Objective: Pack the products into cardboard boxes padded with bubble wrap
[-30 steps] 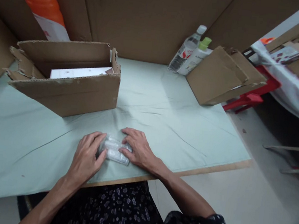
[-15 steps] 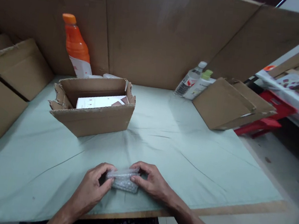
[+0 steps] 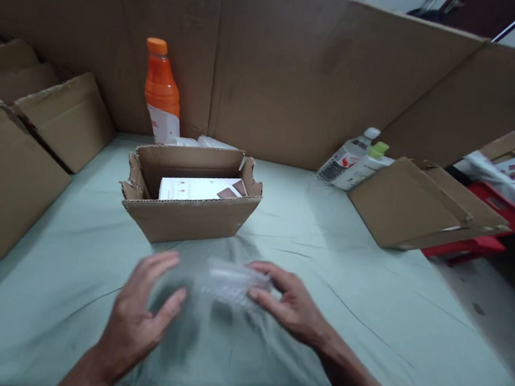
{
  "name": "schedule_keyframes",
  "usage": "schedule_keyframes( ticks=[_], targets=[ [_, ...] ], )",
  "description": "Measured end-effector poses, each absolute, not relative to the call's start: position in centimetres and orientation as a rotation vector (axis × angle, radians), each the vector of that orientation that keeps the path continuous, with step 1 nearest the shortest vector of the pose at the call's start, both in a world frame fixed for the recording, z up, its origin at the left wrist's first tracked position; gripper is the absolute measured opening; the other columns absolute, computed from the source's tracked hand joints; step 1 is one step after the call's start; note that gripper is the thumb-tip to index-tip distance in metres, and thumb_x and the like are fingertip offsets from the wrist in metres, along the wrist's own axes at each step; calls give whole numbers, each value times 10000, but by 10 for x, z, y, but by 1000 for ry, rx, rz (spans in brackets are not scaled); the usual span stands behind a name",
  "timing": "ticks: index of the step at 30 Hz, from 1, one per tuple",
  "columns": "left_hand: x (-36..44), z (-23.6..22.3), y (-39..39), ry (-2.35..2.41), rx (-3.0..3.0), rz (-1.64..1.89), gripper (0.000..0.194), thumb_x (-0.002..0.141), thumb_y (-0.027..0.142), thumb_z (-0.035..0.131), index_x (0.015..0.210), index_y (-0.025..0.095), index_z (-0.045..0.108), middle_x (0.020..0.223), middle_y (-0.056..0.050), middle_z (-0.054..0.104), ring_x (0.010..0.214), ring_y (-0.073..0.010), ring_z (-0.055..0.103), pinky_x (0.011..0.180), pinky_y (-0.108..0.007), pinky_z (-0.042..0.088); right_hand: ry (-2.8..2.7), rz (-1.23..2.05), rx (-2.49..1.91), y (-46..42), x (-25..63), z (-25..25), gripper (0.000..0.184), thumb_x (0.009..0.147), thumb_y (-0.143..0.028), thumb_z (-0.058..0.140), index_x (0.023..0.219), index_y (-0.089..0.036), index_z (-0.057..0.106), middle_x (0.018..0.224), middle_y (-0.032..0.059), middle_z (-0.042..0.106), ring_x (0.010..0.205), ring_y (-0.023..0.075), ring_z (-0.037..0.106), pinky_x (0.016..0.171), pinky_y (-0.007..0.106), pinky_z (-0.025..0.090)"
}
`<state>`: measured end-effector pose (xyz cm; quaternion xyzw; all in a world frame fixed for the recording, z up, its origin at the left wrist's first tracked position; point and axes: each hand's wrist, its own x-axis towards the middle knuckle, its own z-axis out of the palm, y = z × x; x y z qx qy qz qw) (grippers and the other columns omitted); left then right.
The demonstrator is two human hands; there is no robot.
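A piece of clear bubble wrap (image 3: 233, 283), smeared by motion, is pinched at its right end by my right hand (image 3: 288, 301). It hangs over the front half of the table, a shadow beneath it. Whether anything is inside it, I cannot tell. My left hand (image 3: 143, 304) is to the left, apart from the wrap, with thumb and fingers spread and nothing between them. Beyond both hands stands an open cardboard box (image 3: 196, 223) with torn upper edges; a white printed box (image 3: 201, 189) lies inside.
An orange-capped bottle (image 3: 162, 95) leans at the back beside clear plastic packs. Cardboard boxes (image 3: 6, 185) stand at the left. A clear bottle (image 3: 345, 157), a white bottle with green cap (image 3: 365, 166) and another cardboard box (image 3: 408, 203) are at the right. A cardboard wall (image 3: 292, 71) closes the back.
My left hand has let go of the bubble wrap and opened to the left. My right hand has lifted it slightly, away from the table's front edge. The camera view has shifted.
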<state>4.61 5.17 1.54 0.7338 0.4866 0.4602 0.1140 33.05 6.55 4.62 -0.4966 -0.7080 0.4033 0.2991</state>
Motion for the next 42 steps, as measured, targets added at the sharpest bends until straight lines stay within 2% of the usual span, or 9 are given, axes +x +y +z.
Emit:
schedule_keyframes(
  ticks=[4, 9, 13, 17, 23, 27, 31, 36, 42],
  targets=[
    [21, 53, 93, 1611, 2282, 1725, 635, 836, 182, 738, 1429, 231, 516, 1468, -152, 523, 1370, -304, 508, 1103, -477, 481, -1785, 718, -1238, 100, 326, 118, 279, 892, -366, 713, 1131, -223, 698, 964, 28, 722, 779, 148, 653, 695, 249, 523],
    [19, 53, 129, 1559, 2304, 1804, 344, 843, 120, 697, 1167, 218, 638, 1440, -138, 540, 1341, -325, 537, 1084, -528, 492, -2003, 530, -1177, 171, 270, 176, 224, 877, -280, 711, 1065, -158, 713, 867, -1, 676, 746, 121, 600, 649, 217, 466],
    [25, 42, 124, 1516, 2221, 1879, 280, 835, 55, 674, 1066, 209, 641, 1414, -122, 561, 1337, -304, 544, 1059, -494, 515, -2204, 712, -1272, 224, 212, 177, 115, 855, -157, 673, 949, -94, 699, 777, 2, 645, 671, 98, 576, 578, 186, 437],
    [26, 42, 119, 1497, 2200, 1884, 272, 838, 41, 660, 1056, 204, 640, 1442, -122, 530, 1354, -294, 534, 1031, -459, 534, -2376, 942, -1437, 236, 164, 179, 137, 840, -74, 614, 941, -83, 706, 665, 3, 618, 562, 96, 574, 510, 181, 437],
    [23, 40, 119, 1478, 2159, 1879, 236, 854, 72, 639, 1049, 204, 656, 1471, -119, 495, 1370, -317, 527, 1049, -484, 521, -2403, 985, -1514, 228, 134, 207, 123, 910, -109, 572, 893, -89, 692, 601, -19, 556, 510, 85, 537, 514, 178, 430],
    [24, 37, 115, 1483, 2118, 1875, 235, 864, 92, 636, 1066, 208, 660, 1485, -121, 481, 1366, -317, 531, 1080, -502, 502, -2445, 1019, -1578, 231, 132, 199, 78, 882, -99, 594, 887, -100, 672, 628, -1, 596, 514, 109, 564, 469, 197, 424],
    [25, 34, 111, 1476, 2102, 1888, 256, 867, 79, 629, 1089, 205, 654, 1483, -126, 481, 1363, -313, 535, 1100, -513, 490, -2588, 848, -1652, 226, 128, 187, 119, 883, -105, 578, 933, -92, 686, 697, 47, 665, 561, 123, 598, 487, 208, 436],
    [24, 33, 107, 1477, 2114, 1878, 275, 867, 63, 629, 1104, 200, 654, 1477, -136, 479, 1356, -319, 541, 1086, -525, 500, -2784, 358, -1514, 219, 124, 200, 155, 870, -224, 669, 942, -98, 722, 793, 105, 725, 711, 206, 694, 630, 271, 504],
    [25, 33, 104, 1474, 2111, 1872, 270, 869, 63, 632, 1106, 191, 652, 1466, -149, 484, 1355, -314, 540, 1078, -504, 507, -2977, 402, -1530, 222, 106, 197, 80, 838, -159, 670, 848, -100, 724, 655, 57, 679, 616, 198, 679, 636, 301, 535]
  ],
)
